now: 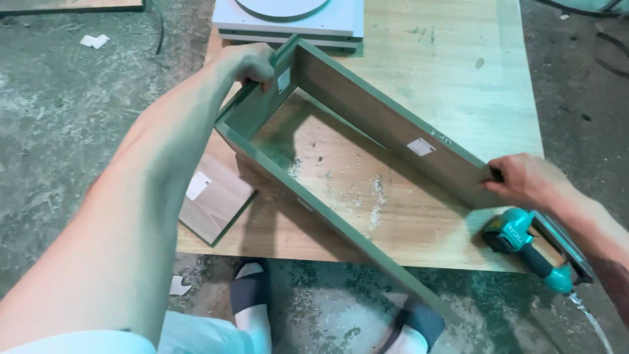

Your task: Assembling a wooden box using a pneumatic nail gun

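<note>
The person stands at a low plywood worktable (452,78) and steadies a three-sided wooden frame (341,131), open toward the near right, made of brown boards with green-painted edges. It stands on edge on the tabletop, with its long near board running out past the near edge of the table, above the person's slippered feet (252,295).

The left hand (249,64) is closed over the top of the far left corner, fingers curled down across the joint where the short board meets the long far one. The right hand (527,180) grips the free right end of the far board, thumb on one face and fingers wrapped behind it.

A teal power tool (527,246) lies on the table just near the right hand, untouched. A loose brown offcut (213,200) lies flat to the left, touching or nearly touching the frame's near left corner, and a white panel (288,23) sits at the far edge. Sawdust is scattered inside the frame.

To my eye, the work goes best if both hands press the boards flat to the table, so the corner stays square. The overhanging near board looks the likeliest to twist, so the grip at the corner should stay firm.
</note>
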